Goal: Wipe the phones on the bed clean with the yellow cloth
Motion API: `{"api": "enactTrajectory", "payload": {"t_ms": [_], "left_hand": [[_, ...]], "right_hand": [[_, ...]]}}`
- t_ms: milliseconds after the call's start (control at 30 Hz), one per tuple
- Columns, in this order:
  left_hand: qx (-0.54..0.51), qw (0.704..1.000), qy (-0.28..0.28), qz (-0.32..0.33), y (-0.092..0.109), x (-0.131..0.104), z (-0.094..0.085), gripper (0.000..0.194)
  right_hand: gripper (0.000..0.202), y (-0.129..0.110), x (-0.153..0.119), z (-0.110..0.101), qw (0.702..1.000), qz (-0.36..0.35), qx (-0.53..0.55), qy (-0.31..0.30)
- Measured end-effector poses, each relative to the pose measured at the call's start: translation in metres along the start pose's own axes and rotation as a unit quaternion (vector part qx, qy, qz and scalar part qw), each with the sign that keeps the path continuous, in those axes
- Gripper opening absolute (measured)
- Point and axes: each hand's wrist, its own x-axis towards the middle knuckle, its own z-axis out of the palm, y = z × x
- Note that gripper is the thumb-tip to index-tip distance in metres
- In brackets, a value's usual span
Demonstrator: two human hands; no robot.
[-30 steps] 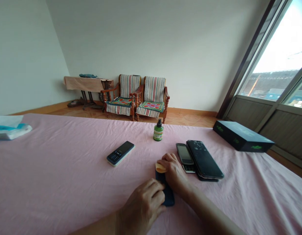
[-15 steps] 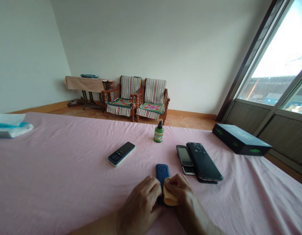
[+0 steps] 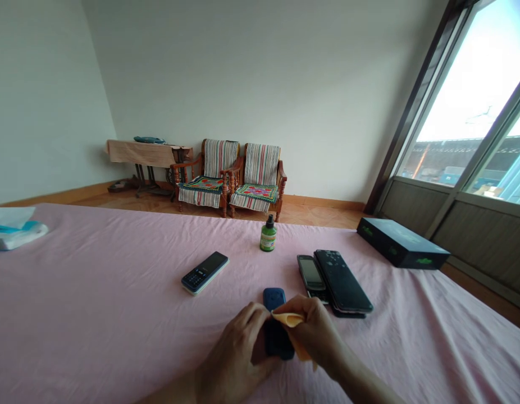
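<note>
A small blue mobile phone (image 3: 278,339) lies on the pink cloth in front of me, its far end pointing away. My left hand (image 3: 238,348) grips the phone along its left edge, fingers bent and thumb near the close end. Pinched in my right hand (image 3: 316,328) is a folded yellow-orange cloth (image 3: 290,320), held over the phone's right side. Part of the cloth hangs down beside the phone. My fingers hide the middle of the phone.
A keypad phone (image 3: 205,272) lies left of centre, and a green spray bottle (image 3: 268,235) stands behind. To the right are a slider phone (image 3: 311,273), a large dark phone (image 3: 344,283) and a black box (image 3: 401,244). A tissue pack (image 3: 16,235) sits far left.
My right hand has turned and lifted slightly, so the cloth now shows its folded edge and hanging end. More of the phone's lower part is visible. The view has shifted slightly.
</note>
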Motion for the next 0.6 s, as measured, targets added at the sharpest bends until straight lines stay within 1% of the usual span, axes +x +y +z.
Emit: {"api": "enactTrajectory", "payload": {"t_ms": [100, 167, 200, 267, 367, 467, 533, 600], "left_hand": [[-0.026, 1.000, 0.009, 0.001, 0.000, 0.000, -0.001, 0.046], [-0.050, 0.999, 0.018, 0.009, 0.000, 0.000, -0.002, 0.048], [-0.062, 0.998, 0.023, 0.015, 0.000, 0.001, -0.003, 0.049], [-0.087, 0.995, 0.032, 0.028, -0.003, 0.001, -0.003, 0.052], [-0.127, 0.990, 0.049, 0.027, -0.011, 0.002, -0.001, 0.064], [-0.135, 0.988, 0.068, 0.006, -0.022, 0.002, 0.001, 0.072], [-0.120, 0.990, 0.077, -0.008, -0.026, 0.001, 0.002, 0.073], [-0.102, 0.992, 0.077, -0.022, -0.028, 0.000, 0.002, 0.071]], "right_hand": [[0.015, 0.000, 0.000, 0.005, 0.998, 0.011, 0.046, 0.030], [0.016, -0.007, -0.002, 0.007, 0.995, 0.029, 0.085, 0.039], [0.016, -0.013, -0.004, 0.008, 0.993, 0.037, 0.108, 0.037], [0.019, -0.024, -0.007, 0.012, 0.986, 0.043, 0.158, 0.012], [0.026, -0.033, -0.011, 0.022, 0.975, 0.041, 0.218, -0.011], [0.031, -0.029, -0.011, 0.027, 0.965, 0.051, 0.256, -0.029], [0.033, -0.019, -0.010, 0.024, 0.965, 0.060, 0.255, -0.029], [0.033, -0.006, -0.008, 0.016, 0.969, 0.062, 0.237, -0.017]]}}
